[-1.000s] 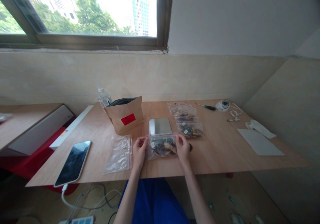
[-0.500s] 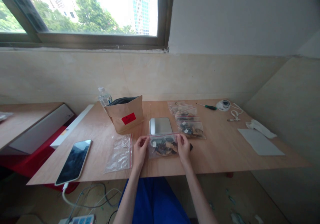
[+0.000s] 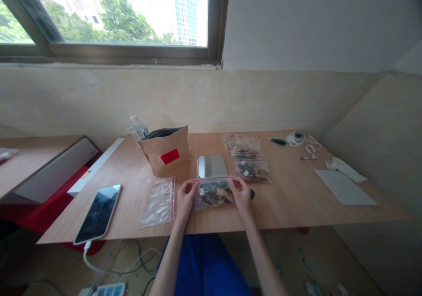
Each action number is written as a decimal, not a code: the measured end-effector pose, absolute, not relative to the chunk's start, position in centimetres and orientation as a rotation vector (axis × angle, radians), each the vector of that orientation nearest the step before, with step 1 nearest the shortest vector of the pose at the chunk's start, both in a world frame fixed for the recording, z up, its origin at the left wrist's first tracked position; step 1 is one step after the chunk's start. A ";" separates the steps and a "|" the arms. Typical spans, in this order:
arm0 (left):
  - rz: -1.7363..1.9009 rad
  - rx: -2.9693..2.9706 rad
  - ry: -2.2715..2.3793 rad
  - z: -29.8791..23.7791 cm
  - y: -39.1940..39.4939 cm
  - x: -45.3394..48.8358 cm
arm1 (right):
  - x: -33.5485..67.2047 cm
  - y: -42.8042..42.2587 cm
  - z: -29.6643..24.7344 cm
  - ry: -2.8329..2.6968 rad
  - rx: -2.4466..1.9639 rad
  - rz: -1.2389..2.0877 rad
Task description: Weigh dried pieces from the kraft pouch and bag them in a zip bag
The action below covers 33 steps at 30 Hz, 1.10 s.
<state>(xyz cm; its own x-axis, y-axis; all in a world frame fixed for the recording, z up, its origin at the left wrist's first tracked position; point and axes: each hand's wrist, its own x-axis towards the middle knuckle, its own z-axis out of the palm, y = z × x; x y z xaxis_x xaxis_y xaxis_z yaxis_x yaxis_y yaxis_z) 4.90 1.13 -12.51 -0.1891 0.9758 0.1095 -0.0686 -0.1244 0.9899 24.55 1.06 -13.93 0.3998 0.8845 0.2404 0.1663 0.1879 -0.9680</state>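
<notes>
A clear zip bag with a red-lined top holds dark and tan dried pieces and a small white tag. My left hand pinches its upper left corner, and my right hand pinches the top edge toward the right end. Just behind the bag lies a small silver-topped scale. Flat zip bags with nothing visible in them lie left of my left hand. Beyond my right hand, several filled zip bags overlap in a row. A small dark piece shows beside my right hand.
An open brown paper pouch with a red label stands at the back left, before a plastic bottle. A phone lies front left. A screwdriver, white dome camera and white sheet are on the right.
My right hand has shifted slightly left along the bag's top edge. The left hand keeps its pinch, and the other things stay where they were.
</notes>
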 end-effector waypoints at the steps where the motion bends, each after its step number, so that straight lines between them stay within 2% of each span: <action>1: 1.471 1.135 1.228 -12.5 1.1 4.9 | 24.6 1.1 -14.0 -1.065 -1.303 0.670; 9: 1.502 1.122 1.228 -12.5 1.0 4.9 | 24.7 1.1 -14.3 -1.036 -1.297 0.670; 17: 1.403 1.154 1.120 -11.7 0.8 5.2 | 24.3 0.6 -12.9 -1.080 -1.194 0.886; 33: 1.414 1.180 1.214 -11.8 0.7 5.1 | 24.2 0.3 -12.6 -1.095 -1.203 0.893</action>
<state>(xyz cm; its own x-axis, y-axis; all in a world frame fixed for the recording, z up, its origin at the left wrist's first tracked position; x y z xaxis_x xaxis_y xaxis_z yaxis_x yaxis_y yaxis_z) 5.09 0.67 -11.75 -0.1376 0.9851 0.1034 -0.0469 -0.1108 0.9927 24.17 0.33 -12.57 0.2577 0.9517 0.1667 0.0286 0.1649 -0.9859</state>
